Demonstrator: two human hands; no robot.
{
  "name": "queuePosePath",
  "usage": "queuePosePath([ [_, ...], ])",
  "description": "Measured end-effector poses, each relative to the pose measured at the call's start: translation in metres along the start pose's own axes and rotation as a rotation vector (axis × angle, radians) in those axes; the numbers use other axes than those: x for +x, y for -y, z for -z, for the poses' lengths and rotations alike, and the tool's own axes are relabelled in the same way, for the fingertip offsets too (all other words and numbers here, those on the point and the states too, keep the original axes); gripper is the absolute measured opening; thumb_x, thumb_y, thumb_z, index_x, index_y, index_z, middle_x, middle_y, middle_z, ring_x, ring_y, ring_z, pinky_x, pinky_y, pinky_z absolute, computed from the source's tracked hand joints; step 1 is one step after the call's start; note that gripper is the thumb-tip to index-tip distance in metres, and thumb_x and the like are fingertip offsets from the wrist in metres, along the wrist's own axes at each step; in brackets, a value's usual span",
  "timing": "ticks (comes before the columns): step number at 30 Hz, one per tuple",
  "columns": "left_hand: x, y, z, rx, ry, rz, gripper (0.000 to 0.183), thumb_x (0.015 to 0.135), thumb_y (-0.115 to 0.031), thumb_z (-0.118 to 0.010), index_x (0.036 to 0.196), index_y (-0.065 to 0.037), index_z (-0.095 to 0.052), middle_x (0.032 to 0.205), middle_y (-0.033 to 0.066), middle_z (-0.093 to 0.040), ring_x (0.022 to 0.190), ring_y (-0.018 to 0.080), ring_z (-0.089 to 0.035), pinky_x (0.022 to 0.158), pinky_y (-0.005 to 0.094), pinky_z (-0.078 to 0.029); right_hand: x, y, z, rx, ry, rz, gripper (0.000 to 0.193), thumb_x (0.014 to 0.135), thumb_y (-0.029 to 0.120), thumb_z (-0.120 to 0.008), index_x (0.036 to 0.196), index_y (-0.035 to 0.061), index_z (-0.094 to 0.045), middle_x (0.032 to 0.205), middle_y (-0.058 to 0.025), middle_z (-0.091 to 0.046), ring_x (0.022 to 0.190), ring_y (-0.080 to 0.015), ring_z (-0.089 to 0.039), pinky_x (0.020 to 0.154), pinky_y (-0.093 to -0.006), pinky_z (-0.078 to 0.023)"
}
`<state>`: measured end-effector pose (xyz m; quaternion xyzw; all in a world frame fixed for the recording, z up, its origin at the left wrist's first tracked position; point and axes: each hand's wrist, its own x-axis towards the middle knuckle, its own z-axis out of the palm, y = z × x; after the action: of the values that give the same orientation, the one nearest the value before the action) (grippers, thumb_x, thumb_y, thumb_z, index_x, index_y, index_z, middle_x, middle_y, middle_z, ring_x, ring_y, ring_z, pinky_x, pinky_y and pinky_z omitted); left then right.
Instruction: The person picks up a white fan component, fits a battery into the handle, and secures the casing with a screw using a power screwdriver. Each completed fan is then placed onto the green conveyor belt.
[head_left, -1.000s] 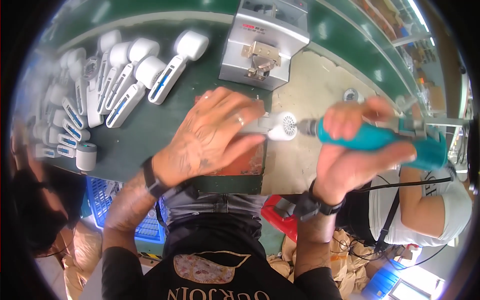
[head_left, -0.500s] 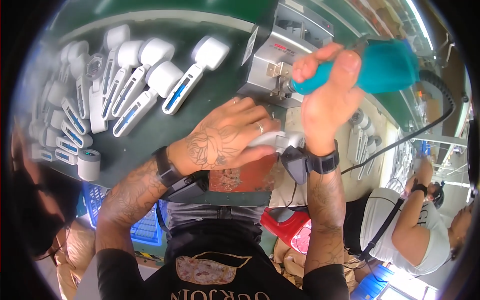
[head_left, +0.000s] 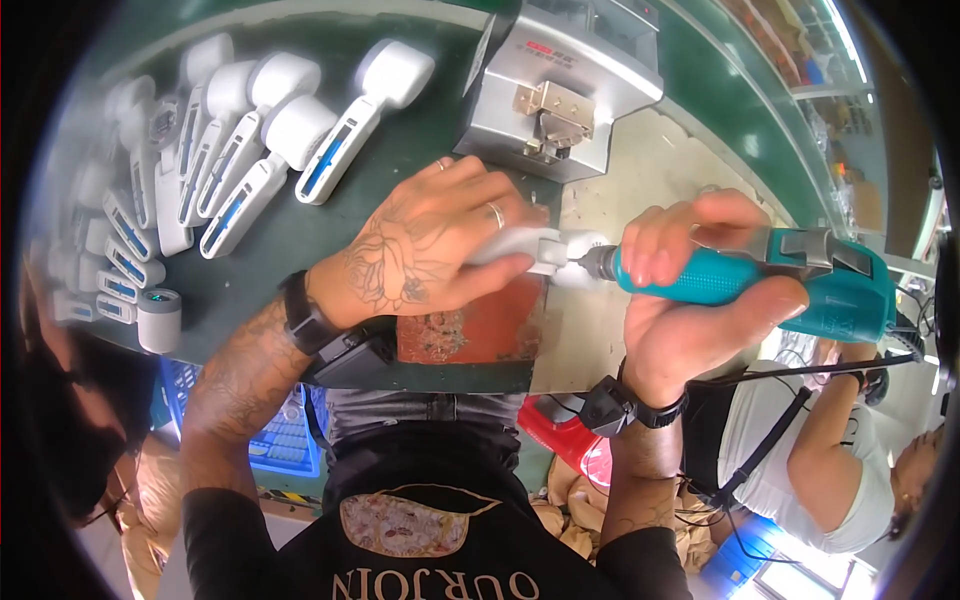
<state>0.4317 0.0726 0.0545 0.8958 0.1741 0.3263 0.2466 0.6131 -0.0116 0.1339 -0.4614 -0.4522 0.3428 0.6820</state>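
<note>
My left hand is closed round a white handheld device, its fingers over the top and thumb along the near side. The device lies low over a reddish-brown pad. A teal electric screwdriver lies nearly level in my right hand, fingers wrapped round its body and thumb along it. Its bit end points left and meets the device's neck, beside the round white head; whether the bit touches a screw is too small to tell. A cable trails from the screwdriver's rear end.
A silver screw feeder box stands behind my hands. Many similar white devices lie on the green bench at left. A blue crate and a red stool are below the bench edge. A co-worker is at right.
My right hand has swung the screwdriver from the feeder box's front down to the white device, its bit now at the device's neck. My left hand keeps its hold. The whole view has shifted slightly.
</note>
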Motion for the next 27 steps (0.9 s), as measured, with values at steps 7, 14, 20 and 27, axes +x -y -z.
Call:
queuePosePath([
  [7, 0.0, -0.001, -0.001, -0.029, 0.021, 0.021, 0.031, 0.083, -0.024, -0.072, 0.11, -0.01, -0.065, 0.096, 0.0056, -0.06, 0.087, 0.0265, -0.056, 0.078, 0.0383, -0.047, -0.008, -0.003, 0.003, -0.027, -0.048, -0.002, 0.087, 0.087, 0.083, -0.04, 0.111, 0.001, -0.059, 0.062, -0.0013, -0.047, 0.053, -0.0146, -0.044, 0.053, -0.0313, -0.037],
  [14, 0.0, 0.0, -0.001, -0.01, 0.051, 0.021, 0.029, 0.086, -0.025, -0.07, 0.111, -0.01, -0.066, 0.096, 0.0054, -0.06, 0.088, 0.0267, -0.056, 0.079, 0.0385, -0.047, -0.011, -0.01, 0.01, 0.046, -0.017, 0.017, 0.085, 0.089, 0.081, -0.041, 0.112, 0.0011, -0.058, 0.061, -0.0014, -0.047, 0.053, -0.0144, -0.043, 0.053, -0.0312, -0.037],
  [20, -0.001, -0.002, 0.003, -0.035, 0.085, 0.079, 0.031, 0.083, -0.02, -0.072, 0.112, -0.01, -0.071, 0.104, 0.0059, -0.067, 0.093, 0.0283, -0.059, 0.082, 0.0391, -0.048, -0.011, -0.014, 0.009, 0.021, -0.017, 0.005, 0.084, 0.088, 0.082, -0.041, 0.111, 0.0028, -0.058, 0.061, -0.0009, -0.047, 0.053, -0.0141, -0.042, 0.054, -0.0309, -0.036],
  [27, 0.001, -0.003, 0.001, -0.045, 0.084, 0.076, 0.031, 0.083, -0.02, -0.072, 0.112, -0.011, -0.071, 0.104, 0.006, -0.067, 0.093, 0.0288, -0.059, 0.082, 0.0393, -0.048, -0.013, -0.018, 0.008, -0.077, -0.051, -0.003, 0.084, 0.086, 0.084, -0.041, 0.108, 0.0042, -0.057, 0.061, -0.0011, -0.047, 0.053, -0.0146, -0.042, 0.053, -0.0315, -0.036],
])
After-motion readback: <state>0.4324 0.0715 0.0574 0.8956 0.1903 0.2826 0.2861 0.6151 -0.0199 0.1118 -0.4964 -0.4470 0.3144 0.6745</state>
